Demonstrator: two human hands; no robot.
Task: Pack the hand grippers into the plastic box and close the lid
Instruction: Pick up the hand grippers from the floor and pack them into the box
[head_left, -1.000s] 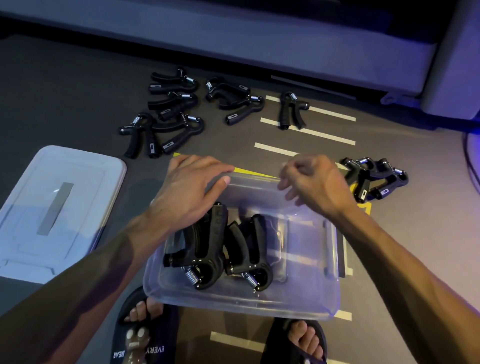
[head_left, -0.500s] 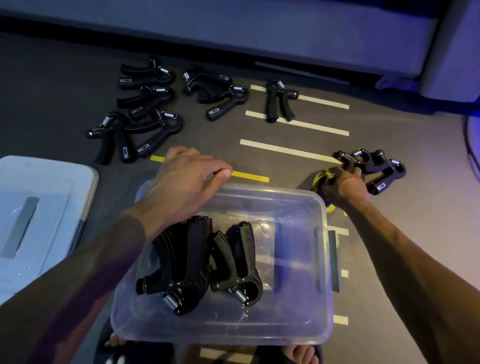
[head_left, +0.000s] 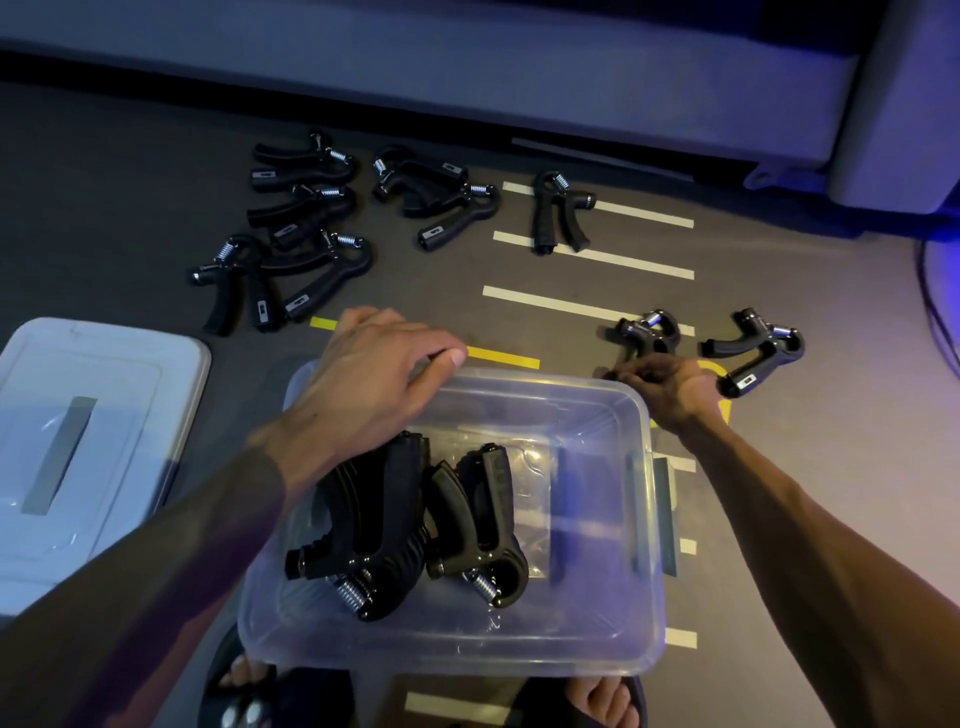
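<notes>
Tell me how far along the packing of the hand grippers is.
Early. A few hand grippers lie in the clear plastic box. The left hand rests on its far rim; the right hand is closing on a gripper on the floor. Left: one beside it, the floor cluster, then the lid, off to the left.

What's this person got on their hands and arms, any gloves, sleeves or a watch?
Nothing that shows: the left hand and the right hand are bare, without gloves or rings, and both forearms are uncovered to the picture's edge, with no sleeve, watch or band. The only clothing visible is dark slide sandals on the feet.
</notes>
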